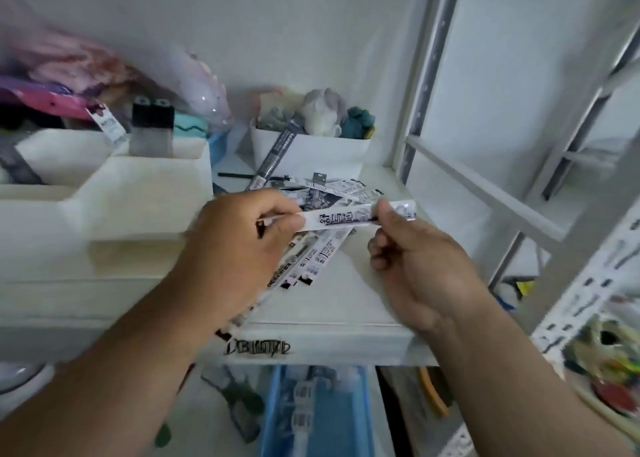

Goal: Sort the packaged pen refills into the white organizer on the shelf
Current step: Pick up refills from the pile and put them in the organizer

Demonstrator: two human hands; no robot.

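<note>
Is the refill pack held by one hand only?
No, the left hand and right hand each pinch an end of the refill pack.

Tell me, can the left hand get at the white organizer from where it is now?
Probably yes: the left hand is beside the white organizer, nothing between, though it pinches a refill packet.

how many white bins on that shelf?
2: the stepped white organizer at left, and a smaller white bin at the back holding plush toys. Others may be hidden.
</note>
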